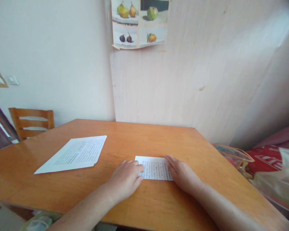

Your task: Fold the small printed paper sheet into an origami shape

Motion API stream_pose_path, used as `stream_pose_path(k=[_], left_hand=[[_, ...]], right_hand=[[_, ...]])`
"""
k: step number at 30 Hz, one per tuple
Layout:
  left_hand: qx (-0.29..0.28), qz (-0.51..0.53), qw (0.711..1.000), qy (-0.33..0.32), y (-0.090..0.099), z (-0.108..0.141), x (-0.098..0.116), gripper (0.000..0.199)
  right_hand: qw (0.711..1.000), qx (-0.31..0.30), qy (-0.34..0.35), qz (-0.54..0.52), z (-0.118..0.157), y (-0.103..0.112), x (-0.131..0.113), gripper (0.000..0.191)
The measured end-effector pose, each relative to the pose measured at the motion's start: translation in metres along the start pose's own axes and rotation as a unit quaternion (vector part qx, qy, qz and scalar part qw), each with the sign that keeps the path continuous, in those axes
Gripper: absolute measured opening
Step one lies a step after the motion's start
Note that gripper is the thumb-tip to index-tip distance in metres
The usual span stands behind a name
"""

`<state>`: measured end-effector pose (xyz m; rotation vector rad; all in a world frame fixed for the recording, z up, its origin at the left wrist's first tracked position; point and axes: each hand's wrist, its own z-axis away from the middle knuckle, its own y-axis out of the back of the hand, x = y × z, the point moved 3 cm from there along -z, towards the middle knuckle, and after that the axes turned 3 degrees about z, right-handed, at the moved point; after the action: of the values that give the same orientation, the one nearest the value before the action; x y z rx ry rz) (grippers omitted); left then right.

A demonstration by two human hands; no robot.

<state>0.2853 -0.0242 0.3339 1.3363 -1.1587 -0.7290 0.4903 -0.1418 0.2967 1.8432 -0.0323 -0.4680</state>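
The small printed sheet [156, 168] lies flat on the desk [135, 138] between the two hands, to the right of the larger printed pages [79, 152], and should handle as paper does — nearly weightless, limp, easily creased and apt to slide on the smooth wood. The left grip [128, 176] is loosely curled at its left edge and the right grip [183, 175] lies over its right edge with fingers fairly straight, though I cannot tell whether either pinches it. The side edges seem the best hold — light fingertips, no crumpling.
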Motion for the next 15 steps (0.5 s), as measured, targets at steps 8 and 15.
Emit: stream_pose_path(k=[8,15], left_hand=[[0.006,-0.08,0.997,0.02,-0.001,-0.023,-0.008,0.02],[0.007,-0.084,0.995,0.052,-0.012,-0.04,-0.001,0.052]], right_hand=[[0.993,-0.001,-0.021,0.114,0.006,0.028,0.002,0.039],[1.0,-0.014,-0.002,-0.003,0.014,0.032,0.0,0.035]])
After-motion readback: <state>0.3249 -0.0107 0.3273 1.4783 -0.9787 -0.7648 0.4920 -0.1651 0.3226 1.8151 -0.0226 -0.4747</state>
